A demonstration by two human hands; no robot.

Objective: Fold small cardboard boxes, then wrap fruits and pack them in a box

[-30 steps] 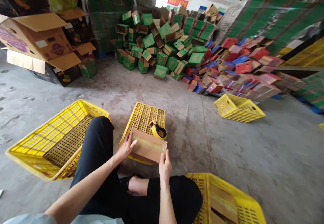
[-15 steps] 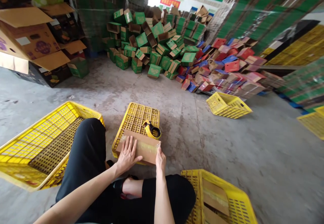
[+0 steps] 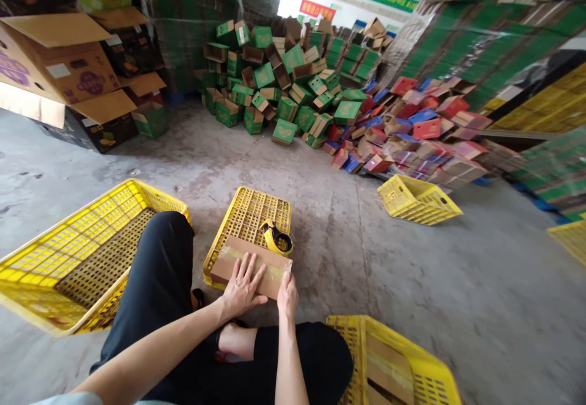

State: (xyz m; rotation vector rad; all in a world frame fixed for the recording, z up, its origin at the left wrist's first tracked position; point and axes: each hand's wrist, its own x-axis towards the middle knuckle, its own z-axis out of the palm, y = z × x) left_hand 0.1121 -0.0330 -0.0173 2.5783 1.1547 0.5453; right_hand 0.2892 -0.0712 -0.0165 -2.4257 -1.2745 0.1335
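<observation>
**Head view: both hands press flat on a taped carton**

Head view shows the folded brown carton [image 3: 249, 264] lying on an upturned yellow crate [image 3: 249, 218] just ahead of the crossed legs, at twelve o'clock from the person. The left hand [image 3: 242, 289] lies spread, palm down, on the carton's top; the right hand [image 3: 287, 295] rests on its near right corner, fingers flat, gripping nothing. A yellow tape dispenser [image 3: 277, 238] sits touching the carton's far edge, at one o'clock. The step looks like smoothing a tape strip down. The next move likely calls for lifting the carton clear. Another yellow crate [image 3: 403, 362] holding brown cartons stands at four o'clock; an open one [image 3: 86, 252] at nine.
</observation>
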